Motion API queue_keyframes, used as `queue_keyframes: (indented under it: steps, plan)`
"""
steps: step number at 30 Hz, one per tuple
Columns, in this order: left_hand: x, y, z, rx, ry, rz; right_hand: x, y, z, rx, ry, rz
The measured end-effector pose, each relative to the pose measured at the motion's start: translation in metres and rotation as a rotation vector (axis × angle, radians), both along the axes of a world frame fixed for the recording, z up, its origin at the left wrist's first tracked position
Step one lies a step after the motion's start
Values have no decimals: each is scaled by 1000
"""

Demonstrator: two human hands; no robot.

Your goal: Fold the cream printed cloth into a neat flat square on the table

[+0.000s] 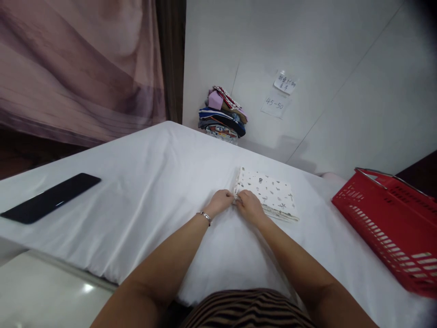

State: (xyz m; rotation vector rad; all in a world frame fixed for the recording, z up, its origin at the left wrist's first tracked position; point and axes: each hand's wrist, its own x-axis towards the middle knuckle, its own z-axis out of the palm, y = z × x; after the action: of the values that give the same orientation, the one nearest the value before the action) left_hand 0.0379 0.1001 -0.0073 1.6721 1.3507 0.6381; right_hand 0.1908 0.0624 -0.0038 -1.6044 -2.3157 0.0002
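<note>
A folded white cloth with small grey-green prints lies flat on the white-covered table. Its layers show along the near edge. My left hand, with a bracelet at the wrist, is closed in a pinch at the cloth's near left corner. Right beside it, my right hand also has its fingers closed on that corner, partly over the cloth. The fingertips of both hands nearly meet, and the bit of fabric between them is mostly hidden.
A red plastic basket with a metal handle stands at the right. On the left lies a flat black object. Beyond the far edge rises a stack of folded clothes by the wall, which bears paper notes. A pinkish curtain hangs at left.
</note>
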Motion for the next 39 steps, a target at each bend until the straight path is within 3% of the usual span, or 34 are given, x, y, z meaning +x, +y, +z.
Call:
queue_keyframes:
  steps: [3,9,18,26,39]
  plan:
    - [0,2,-4,-45,-50,-2,1,-1,0,0,15,22]
    - [-1,2,-4,-183,-210,3,3,3,-2,-44,148,-83]
    - [-1,1,-5,-23,-165,-19,4,5,-5,-46,226,-109]
    - [0,0,-3,-3,-24,-15,7,8,-4,-87,220,-89]
    - [2,-1,0,68,55,-7,8,6,-3,-19,140,-49]
